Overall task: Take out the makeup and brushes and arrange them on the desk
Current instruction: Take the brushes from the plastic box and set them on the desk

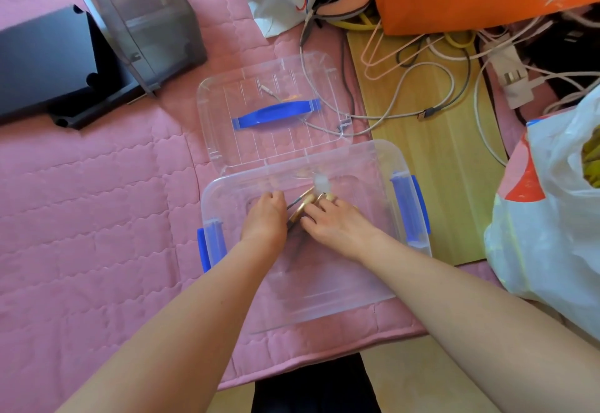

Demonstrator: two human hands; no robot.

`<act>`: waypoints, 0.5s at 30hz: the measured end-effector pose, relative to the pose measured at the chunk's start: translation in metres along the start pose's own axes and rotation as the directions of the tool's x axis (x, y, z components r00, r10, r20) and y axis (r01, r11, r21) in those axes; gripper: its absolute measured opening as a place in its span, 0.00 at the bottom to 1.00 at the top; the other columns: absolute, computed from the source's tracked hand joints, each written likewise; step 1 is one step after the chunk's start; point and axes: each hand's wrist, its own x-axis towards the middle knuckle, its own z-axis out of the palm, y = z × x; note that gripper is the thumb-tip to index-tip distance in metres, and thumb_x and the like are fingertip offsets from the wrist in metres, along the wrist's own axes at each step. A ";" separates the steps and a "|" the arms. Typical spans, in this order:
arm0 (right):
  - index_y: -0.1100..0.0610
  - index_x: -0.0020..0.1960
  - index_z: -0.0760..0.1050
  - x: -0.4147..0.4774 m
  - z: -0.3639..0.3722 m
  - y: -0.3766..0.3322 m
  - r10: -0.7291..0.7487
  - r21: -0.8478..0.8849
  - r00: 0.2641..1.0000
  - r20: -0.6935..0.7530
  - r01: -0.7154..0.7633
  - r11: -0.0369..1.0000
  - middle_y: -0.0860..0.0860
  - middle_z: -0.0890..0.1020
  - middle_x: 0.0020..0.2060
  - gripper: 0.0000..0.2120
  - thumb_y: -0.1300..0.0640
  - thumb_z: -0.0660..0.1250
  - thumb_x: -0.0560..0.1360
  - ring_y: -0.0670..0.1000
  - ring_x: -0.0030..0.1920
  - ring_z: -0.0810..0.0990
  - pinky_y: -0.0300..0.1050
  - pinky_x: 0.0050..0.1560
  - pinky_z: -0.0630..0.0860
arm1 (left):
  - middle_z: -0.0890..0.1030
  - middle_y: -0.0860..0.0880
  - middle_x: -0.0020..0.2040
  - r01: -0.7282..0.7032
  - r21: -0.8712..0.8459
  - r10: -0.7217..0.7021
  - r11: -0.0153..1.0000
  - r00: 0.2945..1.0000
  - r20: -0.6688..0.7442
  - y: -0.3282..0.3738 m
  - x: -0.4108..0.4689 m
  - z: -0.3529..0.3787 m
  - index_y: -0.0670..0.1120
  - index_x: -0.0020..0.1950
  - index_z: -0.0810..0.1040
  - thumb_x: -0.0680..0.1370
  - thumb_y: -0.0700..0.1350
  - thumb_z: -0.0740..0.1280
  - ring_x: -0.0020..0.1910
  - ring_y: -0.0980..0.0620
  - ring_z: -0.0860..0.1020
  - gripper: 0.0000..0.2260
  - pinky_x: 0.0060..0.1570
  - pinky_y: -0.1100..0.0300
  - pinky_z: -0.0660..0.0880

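**Risks.** The gold round makeup compact (299, 213) is pinched at its edge between thumb and forefinger of the right hand (331, 222). A slip back into the clear plastic storage box with blue side latches (383, 165) is judged likely if it is lifted with the thin dark brush handles (291, 206) lying against it. The left hand (264, 219) has its fingers curled beside those handles; whether anything is gripped cannot be told. Pieces could be scattered if everything is raised as one bundle. The white cables (389, 117) trailing across the lid could be snagged on the way out.

**Containers.**
- **Storage box:** open, set at the right edge of the pink quilted mat (97, 201), its right end over the light wooden board (438, 185).
  - Contents: the compact, the handles and further gold pieces half hidden beneath the fingers, all gathered toward the far wall.
  - A pale blur there is not identified.
- **Clear plastic lid with blue handle (246, 94):** laid flat just beyond the box's far rim.

No makeup or brushes are seen set out beyond the box.
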 end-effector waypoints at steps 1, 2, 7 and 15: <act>0.50 0.38 0.80 0.001 0.001 0.000 0.003 -0.003 1.000 -0.013 -0.003 1.000 0.47 0.81 0.38 0.09 0.57 0.77 0.60 0.51 0.34 0.80 0.42 0.35 0.77 | 0.71 0.41 0.54 0.000 -0.002 0.000 1.000 1.000 0.011 0.000 0.000 0.001 0.41 0.53 0.68 0.79 0.39 0.64 0.52 0.39 0.73 0.05 0.43 0.50 0.69; 0.50 0.37 0.79 0.001 0.001 0.000 0.007 -0.001 1.000 -0.023 -0.007 1.000 0.47 0.81 0.37 0.08 0.57 0.76 0.61 0.51 0.34 0.80 0.42 0.35 0.78 | 0.71 0.41 0.55 0.003 0.001 -0.003 1.000 1.000 0.023 0.000 -0.001 0.002 0.41 0.53 0.68 0.79 0.38 0.63 0.53 0.39 0.73 0.05 0.44 0.49 0.69; 0.51 0.33 0.79 -0.001 -0.005 0.002 0.028 0.010 1.000 -0.009 -0.028 1.000 0.47 0.80 0.34 0.07 0.55 0.77 0.59 0.50 0.33 0.80 0.40 0.28 0.75 | 0.73 0.38 0.56 0.071 -0.052 -0.069 0.996 0.997 0.033 0.002 -0.002 0.006 0.40 0.55 0.67 0.80 0.38 0.58 0.53 0.37 0.74 0.04 0.47 0.49 0.71; 0.52 0.35 0.79 -0.006 -0.007 0.003 -0.096 -0.022 0.990 -0.100 0.095 0.995 0.50 0.81 0.37 0.04 0.60 0.72 0.66 0.53 0.43 0.82 0.41 0.33 0.73 | 0.76 0.37 0.55 0.046 -0.111 -0.047 0.993 0.999 -0.011 0.001 -0.001 0.005 0.37 0.54 0.72 0.78 0.45 0.65 0.58 0.39 0.72 0.12 0.53 0.49 0.71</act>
